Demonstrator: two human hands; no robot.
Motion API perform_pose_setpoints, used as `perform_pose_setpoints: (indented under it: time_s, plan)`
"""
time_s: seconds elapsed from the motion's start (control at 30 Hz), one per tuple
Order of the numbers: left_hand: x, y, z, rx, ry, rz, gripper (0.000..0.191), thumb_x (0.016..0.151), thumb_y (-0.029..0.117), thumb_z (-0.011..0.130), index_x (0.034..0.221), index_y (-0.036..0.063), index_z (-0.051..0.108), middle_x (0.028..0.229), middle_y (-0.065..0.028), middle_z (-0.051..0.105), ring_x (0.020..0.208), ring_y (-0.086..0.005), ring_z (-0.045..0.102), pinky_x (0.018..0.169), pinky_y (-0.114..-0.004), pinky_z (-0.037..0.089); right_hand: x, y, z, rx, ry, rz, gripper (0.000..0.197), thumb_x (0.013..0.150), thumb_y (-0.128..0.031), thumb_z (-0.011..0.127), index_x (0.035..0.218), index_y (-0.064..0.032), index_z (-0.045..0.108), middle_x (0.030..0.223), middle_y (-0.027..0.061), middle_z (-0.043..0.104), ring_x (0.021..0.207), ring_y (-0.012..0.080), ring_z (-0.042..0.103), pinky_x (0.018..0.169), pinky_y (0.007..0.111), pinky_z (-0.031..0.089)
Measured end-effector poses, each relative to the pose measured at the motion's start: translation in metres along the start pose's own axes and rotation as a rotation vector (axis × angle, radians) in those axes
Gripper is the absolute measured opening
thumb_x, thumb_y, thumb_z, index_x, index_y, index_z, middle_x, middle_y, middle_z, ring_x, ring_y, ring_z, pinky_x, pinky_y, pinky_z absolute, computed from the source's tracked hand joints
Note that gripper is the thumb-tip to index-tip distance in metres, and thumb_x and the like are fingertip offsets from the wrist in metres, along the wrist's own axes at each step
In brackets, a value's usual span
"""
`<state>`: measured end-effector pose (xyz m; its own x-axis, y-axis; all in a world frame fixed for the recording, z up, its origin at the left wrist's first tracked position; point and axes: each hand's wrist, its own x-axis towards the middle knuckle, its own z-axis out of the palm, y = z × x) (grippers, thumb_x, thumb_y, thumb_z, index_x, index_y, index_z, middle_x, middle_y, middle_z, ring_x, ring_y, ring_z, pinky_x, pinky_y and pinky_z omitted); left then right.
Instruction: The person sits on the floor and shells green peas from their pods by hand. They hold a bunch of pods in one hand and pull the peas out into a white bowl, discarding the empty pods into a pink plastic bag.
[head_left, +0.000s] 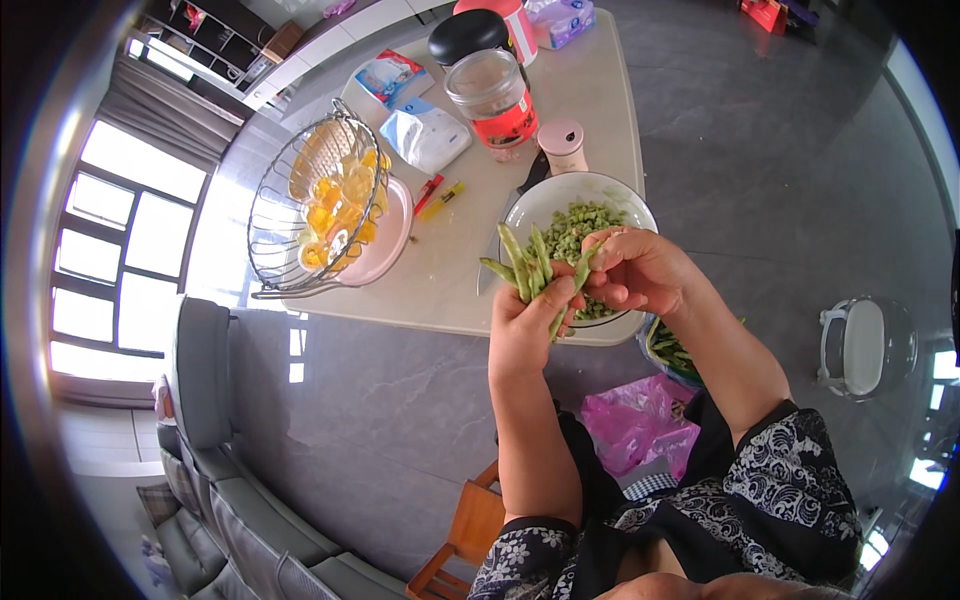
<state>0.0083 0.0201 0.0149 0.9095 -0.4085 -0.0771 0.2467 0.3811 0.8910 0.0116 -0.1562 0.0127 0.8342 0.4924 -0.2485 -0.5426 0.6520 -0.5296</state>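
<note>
Several long green bean pods (520, 259) stick up out of my left hand (536, 304), which is closed around them above the near rim of a white bowl. My right hand (634, 266) pinches the upper end of one bean pod (585, 266) whose lower part lies against my left fingers. Below both hands the white bowl (525, 206) stands at the table's near edge. Small green bean pieces (581, 225) are heaped in it. My hands hide part of the heap and the bowl's front.
A knife (491, 259) lies beside the bowl on the table (442, 277). A pink-lidded container (562, 146), a clear jar (491, 97) and a wire basket (259, 225) stand farther off. Below the table edge are a bag of pods (667, 345) and a pink plastic bag (634, 424).
</note>
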Motion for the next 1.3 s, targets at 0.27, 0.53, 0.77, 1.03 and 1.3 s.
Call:
perform_pose_setpoints:
  time_s: [0.27,0.53,0.77,1.03,1.3]
  plan:
    - [0.004,-0.001,0.009,0.359,0.153,0.073,0.013,0.077,0.006,0.066,0.086,-0.0004,0.06,0.065,-0.0017,0.058,0.05,-0.0043,0.046,0.041,-0.017,0.031,0.002,0.004,0.002,-0.172,0.177,-0.106,0.008,0.076,-0.007,0.058,0.079,-0.0006,0.054,0.065,0.0068,0.056,0.046,0.0116,0.052,0.033,0.022,0.035]
    - [0.003,0.003,0.007,0.367,0.184,0.012,0.012,0.077,0.008,0.065,0.086,0.0002,0.062,0.067,-0.0012,0.059,0.051,-0.0031,0.046,0.041,-0.016,0.032,0.002,0.006,0.01,-0.299,0.279,-0.165,0.011,0.081,-0.011,0.056,0.085,-0.0012,0.054,0.065,0.0055,0.055,0.043,0.0104,0.05,0.033,0.022,0.035]
    - [0.004,0.0,0.002,0.323,0.242,0.046,0.007,0.081,0.006,0.063,0.084,-0.0007,0.061,0.068,0.0045,0.054,0.06,-0.0025,0.044,0.05,-0.019,0.034,0.006,0.009,0.008,-0.265,0.24,-0.138,0.015,0.084,-0.015,0.056,0.088,-0.0008,0.054,0.069,0.007,0.057,0.046,0.011,0.052,0.035,0.022,0.037]
    - [0.003,0.003,0.006,0.346,0.211,0.103,0.007,0.08,0.003,0.063,0.085,-0.0014,0.061,0.072,0.0015,0.058,0.065,-0.0045,0.05,0.056,-0.019,0.04,0.003,0.007,0.009,-0.249,0.237,-0.151,0.018,0.077,-0.005,0.062,0.092,0.0014,0.055,0.071,0.0072,0.057,0.055,0.013,0.054,0.043,0.023,0.042]
    - [0.001,0.002,0.001,0.328,0.207,0.162,0.01,0.077,0.001,0.066,0.084,-0.0031,0.061,0.075,0.0003,0.06,0.067,-0.0054,0.052,0.058,-0.02,0.042,0.002,0.005,0.009,-0.213,0.156,-0.126,0.014,0.076,-0.003,0.063,0.088,0.0014,0.056,0.071,0.0071,0.057,0.057,0.0132,0.055,0.045,0.023,0.043]
